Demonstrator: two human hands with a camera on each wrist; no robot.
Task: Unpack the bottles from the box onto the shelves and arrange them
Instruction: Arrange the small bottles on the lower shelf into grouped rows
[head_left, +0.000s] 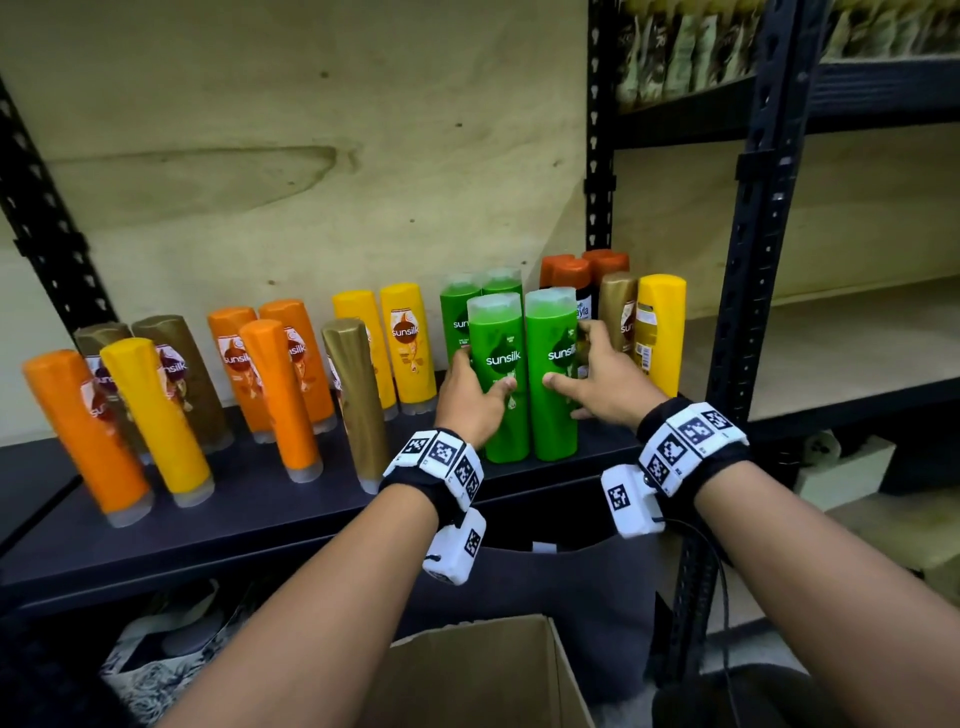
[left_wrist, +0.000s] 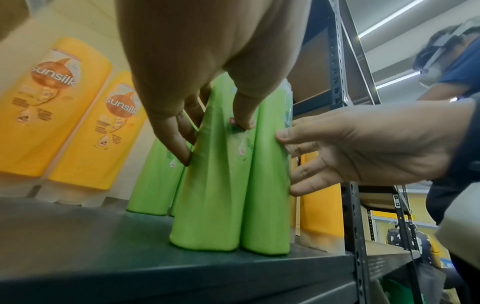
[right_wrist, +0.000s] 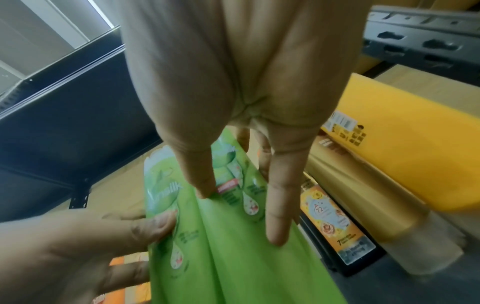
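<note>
Two green Sunsilk bottles stand upright side by side at the front of the dark shelf (head_left: 260, 519). My left hand (head_left: 480, 379) grips the left green bottle (head_left: 501, 415), thumb on its front and fingers round its left side. My right hand (head_left: 569, 358) grips the right green bottle (head_left: 553, 421) the same way from the right. The left wrist view shows both bottles (left_wrist: 215, 195) (left_wrist: 267, 205) with their bases on the shelf. Two more green bottles (head_left: 460, 317) stand just behind them. The open cardboard box (head_left: 483, 675) is below, between my forearms.
Orange, yellow and gold bottles (head_left: 280, 384) stand in loose groups to the left. Gold, yellow and brown-capped bottles (head_left: 660, 332) crowd the right end against the black upright post (head_left: 748, 260). Beyond the post lies a pale wooden shelf (head_left: 831, 353). Packets (head_left: 701, 47) fill the shelf above.
</note>
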